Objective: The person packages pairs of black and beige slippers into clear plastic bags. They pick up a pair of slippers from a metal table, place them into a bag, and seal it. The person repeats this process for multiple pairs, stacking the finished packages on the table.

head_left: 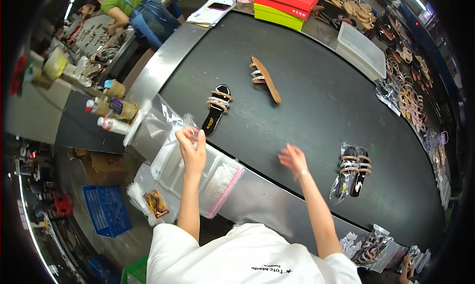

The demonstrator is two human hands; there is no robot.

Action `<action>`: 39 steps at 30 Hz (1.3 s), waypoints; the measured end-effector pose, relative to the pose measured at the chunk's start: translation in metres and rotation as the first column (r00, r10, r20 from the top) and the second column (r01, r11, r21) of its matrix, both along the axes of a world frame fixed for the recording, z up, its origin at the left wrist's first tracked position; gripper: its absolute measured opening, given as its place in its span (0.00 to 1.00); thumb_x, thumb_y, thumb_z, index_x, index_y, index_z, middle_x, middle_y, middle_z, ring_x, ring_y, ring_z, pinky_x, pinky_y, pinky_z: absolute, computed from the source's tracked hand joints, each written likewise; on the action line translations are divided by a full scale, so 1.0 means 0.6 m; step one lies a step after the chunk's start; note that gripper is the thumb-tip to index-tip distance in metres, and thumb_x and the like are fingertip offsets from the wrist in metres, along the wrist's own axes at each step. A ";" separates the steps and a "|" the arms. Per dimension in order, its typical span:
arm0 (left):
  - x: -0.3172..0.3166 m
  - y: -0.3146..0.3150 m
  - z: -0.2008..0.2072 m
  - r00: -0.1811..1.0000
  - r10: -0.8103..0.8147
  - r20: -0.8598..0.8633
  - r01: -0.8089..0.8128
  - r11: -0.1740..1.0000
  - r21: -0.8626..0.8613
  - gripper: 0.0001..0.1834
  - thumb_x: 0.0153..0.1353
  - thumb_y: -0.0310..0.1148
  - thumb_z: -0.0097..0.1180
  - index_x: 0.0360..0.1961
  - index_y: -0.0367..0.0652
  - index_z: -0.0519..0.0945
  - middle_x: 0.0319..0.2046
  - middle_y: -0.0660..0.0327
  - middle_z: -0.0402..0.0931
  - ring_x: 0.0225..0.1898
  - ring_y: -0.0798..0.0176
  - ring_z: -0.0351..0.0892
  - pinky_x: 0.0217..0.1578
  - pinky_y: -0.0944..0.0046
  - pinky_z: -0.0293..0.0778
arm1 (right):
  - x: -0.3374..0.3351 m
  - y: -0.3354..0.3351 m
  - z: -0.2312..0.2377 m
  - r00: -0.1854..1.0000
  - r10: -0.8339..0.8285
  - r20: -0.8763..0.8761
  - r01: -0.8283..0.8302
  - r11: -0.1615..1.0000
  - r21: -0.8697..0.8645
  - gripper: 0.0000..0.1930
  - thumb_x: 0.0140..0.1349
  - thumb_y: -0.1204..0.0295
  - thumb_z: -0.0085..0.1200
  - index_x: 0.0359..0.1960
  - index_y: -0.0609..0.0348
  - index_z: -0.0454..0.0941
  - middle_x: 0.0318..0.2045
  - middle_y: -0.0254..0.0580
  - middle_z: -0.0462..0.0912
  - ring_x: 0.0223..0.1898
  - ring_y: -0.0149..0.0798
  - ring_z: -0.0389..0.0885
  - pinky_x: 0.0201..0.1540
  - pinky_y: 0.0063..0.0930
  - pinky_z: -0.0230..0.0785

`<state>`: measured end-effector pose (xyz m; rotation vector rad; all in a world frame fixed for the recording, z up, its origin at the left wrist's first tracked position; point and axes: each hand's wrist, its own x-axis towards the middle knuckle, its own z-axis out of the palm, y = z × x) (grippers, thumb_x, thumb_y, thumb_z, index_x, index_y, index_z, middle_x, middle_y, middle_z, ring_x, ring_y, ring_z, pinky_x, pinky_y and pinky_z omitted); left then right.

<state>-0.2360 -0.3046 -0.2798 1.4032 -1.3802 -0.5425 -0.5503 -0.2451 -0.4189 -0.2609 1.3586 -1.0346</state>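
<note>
a: what's on the big blk table (pixel 307 115)?

b: sandal pair (pixel 349 167) at r, clear plastic (pixel 333 192) round the l one at least. tan-soled sandal (pixel 269 83) tipped on its side, far half. blk sandal (pixel 213 116) sole-down, at l.

a: hands?

b: r hand (pixel 295 161) over table, blurry, fingers loosely spread. l hand (pixel 192 148) nr blk sandal's heel, fingers curled, thumb up; can't tell if pinching anything.

Looked like footwear workshop. Was evident from sandals (pixel 215 110) on long black table (pixel 316 105), crowded footwear (pixel 408 81) beyond, stacked boxes (pixel 279 17), clear plastic bags (pixel 223 186), aproned co-worker (pixel 146 19) in background.
</note>
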 end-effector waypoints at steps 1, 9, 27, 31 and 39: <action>-0.008 0.000 -0.013 1.000 -0.009 -0.029 0.010 0.999 0.037 0.13 0.59 0.25 0.54 0.36 0.41 0.60 0.32 0.61 0.66 0.30 0.70 0.62 0.35 0.69 0.64 | 0.005 -0.058 -0.001 0.990 -0.044 0.134 0.039 0.999 0.036 0.31 0.57 0.56 0.59 0.55 0.63 0.63 0.50 0.54 0.73 0.40 0.43 0.81 0.38 0.37 0.76; -0.026 0.018 -0.082 0.963 -0.037 -0.267 0.106 0.963 0.249 0.16 0.59 0.20 0.52 0.36 0.47 0.57 0.38 0.62 0.66 0.39 0.72 0.64 0.41 0.72 0.64 | -0.013 -0.353 -0.104 0.148 0.026 -0.989 -0.247 0.969 -0.011 0.29 0.49 0.65 0.63 0.53 0.50 0.68 0.50 0.49 0.72 0.56 0.52 0.65 0.57 0.38 0.62; -0.171 0.288 -0.271 0.082 0.646 -0.759 0.705 0.501 0.502 0.11 0.63 0.43 0.51 0.45 0.54 0.75 0.34 0.69 0.70 0.38 0.69 0.69 0.38 0.65 0.72 | -0.055 0.378 0.141 0.646 0.423 -0.635 -0.502 0.862 0.063 0.16 0.55 0.76 0.58 0.46 0.62 0.75 0.34 0.40 0.81 0.36 0.32 0.80 0.42 0.26 0.71; -0.158 0.323 -0.321 0.579 0.390 -0.716 0.588 0.409 0.698 0.13 0.64 0.40 0.50 0.41 0.43 0.78 0.28 0.67 0.75 0.30 0.67 0.73 0.36 0.65 0.73 | -0.029 0.434 0.130 0.472 0.524 -0.709 -0.483 0.827 0.289 0.12 0.55 0.72 0.57 0.39 0.64 0.75 0.29 0.55 0.80 0.32 0.54 0.80 0.37 0.33 0.71; -0.161 0.289 -0.181 0.775 -0.626 0.085 0.612 0.778 0.143 0.07 0.53 0.27 0.55 0.32 0.42 0.82 0.21 0.62 0.74 0.24 0.60 0.76 0.27 0.65 0.71 | 0.035 0.446 0.131 0.659 0.427 -0.620 -0.396 0.897 0.197 0.11 0.55 0.70 0.55 0.32 0.68 0.74 0.21 0.53 0.79 0.20 0.45 0.78 0.23 0.31 0.69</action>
